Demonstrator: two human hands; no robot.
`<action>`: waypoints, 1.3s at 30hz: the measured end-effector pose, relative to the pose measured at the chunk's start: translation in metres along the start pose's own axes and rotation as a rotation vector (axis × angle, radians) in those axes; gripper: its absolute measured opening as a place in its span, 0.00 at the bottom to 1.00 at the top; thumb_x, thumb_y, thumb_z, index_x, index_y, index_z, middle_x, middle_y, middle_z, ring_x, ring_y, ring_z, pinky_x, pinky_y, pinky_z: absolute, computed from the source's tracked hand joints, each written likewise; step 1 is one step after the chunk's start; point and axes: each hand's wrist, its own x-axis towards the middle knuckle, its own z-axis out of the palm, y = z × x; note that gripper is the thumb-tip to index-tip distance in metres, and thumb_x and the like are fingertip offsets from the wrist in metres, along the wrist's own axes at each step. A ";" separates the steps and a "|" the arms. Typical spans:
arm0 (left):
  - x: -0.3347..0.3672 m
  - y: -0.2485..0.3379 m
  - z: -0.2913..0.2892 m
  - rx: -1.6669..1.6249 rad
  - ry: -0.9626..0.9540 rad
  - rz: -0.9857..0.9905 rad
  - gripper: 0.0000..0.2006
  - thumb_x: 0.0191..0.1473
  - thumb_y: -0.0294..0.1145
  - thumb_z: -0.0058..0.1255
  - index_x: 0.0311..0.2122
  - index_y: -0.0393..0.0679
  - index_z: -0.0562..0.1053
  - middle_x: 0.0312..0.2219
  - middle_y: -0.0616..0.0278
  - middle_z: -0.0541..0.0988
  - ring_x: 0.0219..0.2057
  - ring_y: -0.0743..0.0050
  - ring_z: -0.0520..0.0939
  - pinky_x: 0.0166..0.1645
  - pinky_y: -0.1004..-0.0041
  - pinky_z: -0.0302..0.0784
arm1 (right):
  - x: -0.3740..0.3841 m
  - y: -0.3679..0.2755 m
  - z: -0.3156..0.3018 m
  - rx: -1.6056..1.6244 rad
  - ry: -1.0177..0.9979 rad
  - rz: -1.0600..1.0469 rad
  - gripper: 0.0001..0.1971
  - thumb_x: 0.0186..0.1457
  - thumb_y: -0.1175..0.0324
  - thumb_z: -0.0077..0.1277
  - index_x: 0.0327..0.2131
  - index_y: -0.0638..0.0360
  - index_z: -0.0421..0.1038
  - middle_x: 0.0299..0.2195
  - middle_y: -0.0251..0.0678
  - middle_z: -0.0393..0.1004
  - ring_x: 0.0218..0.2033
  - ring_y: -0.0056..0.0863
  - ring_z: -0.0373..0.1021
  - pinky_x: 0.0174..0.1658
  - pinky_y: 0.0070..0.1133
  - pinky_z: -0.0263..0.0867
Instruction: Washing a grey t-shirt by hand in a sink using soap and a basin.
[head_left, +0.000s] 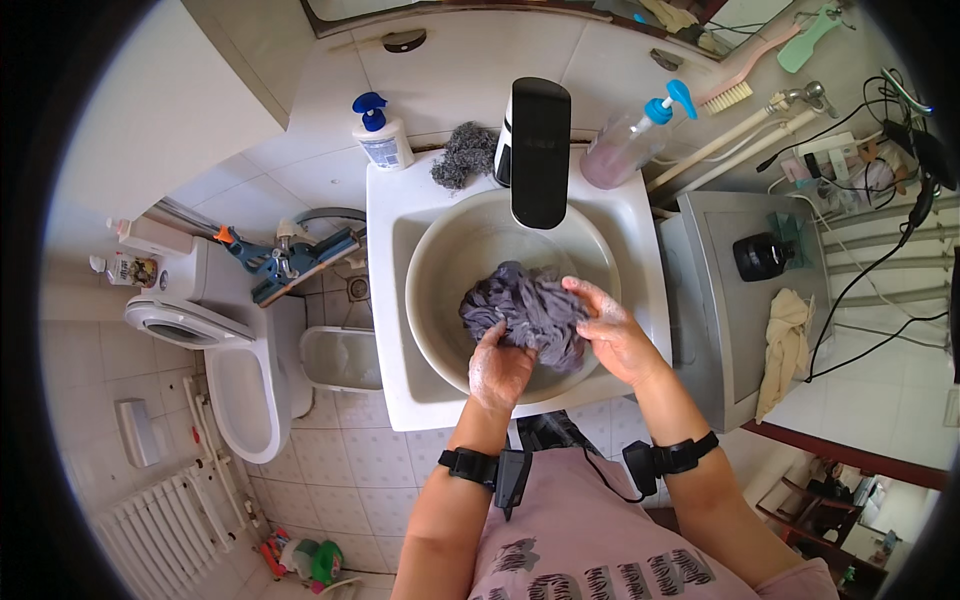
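Soapy left hand and right hand gripping grey cloth in basin

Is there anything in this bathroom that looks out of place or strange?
Mostly ordinary: both hands, left hand and right hand, grip a grey cloth in a basin. One oddity: a blue clamp tool lies on the toilet tank, unusual there.

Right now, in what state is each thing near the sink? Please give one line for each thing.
Grey cloth: wet, bunched up, held in the basin.
Basin: sits in the sink, holding the cloth.
Left hand: soapy, gripping the cloth.
Right hand: soapy, pressing on the cloth.
Toilet: lid and seat raised.
Blue pump bottle: upright on the sink edge.
Pink pump bottle: tilted.
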 end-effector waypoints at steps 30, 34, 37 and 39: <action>-0.028 -0.017 0.053 0.430 -0.150 -0.017 0.30 0.53 0.55 0.41 0.52 0.41 0.61 0.49 0.55 0.69 0.50 0.59 0.70 0.55 0.60 0.62 | -0.002 -0.003 0.007 0.148 -0.057 0.411 0.22 0.56 0.60 0.45 0.48 0.67 0.62 0.44 0.35 0.68 0.43 0.23 0.66 0.48 0.22 0.62; -0.021 -0.004 0.050 0.170 -0.117 0.070 0.21 0.57 0.42 0.39 0.51 0.40 0.62 0.48 0.54 0.70 0.49 0.57 0.71 0.55 0.56 0.63 | 0.022 -0.043 -0.008 -0.721 0.109 0.122 0.22 0.54 0.56 0.47 0.46 0.62 0.64 0.41 0.35 0.69 0.43 0.23 0.64 0.47 0.20 0.60; -0.030 -0.004 0.051 0.124 -0.236 0.072 0.19 0.57 0.39 0.38 0.52 0.41 0.62 0.47 0.56 0.71 0.48 0.60 0.72 0.55 0.61 0.64 | 0.054 -0.090 -0.038 -0.551 0.506 -0.157 0.23 0.56 0.51 0.41 0.45 0.62 0.61 0.34 0.38 0.70 0.30 0.20 0.68 0.31 0.17 0.65; -0.035 -0.006 0.048 0.124 -0.264 0.091 0.19 0.57 0.39 0.38 0.52 0.42 0.62 0.47 0.56 0.71 0.48 0.60 0.72 0.55 0.61 0.64 | 0.081 -0.133 -0.060 -0.515 0.636 -0.281 0.24 0.57 0.48 0.35 0.43 0.62 0.59 0.25 0.37 0.71 0.18 0.20 0.65 0.20 0.17 0.60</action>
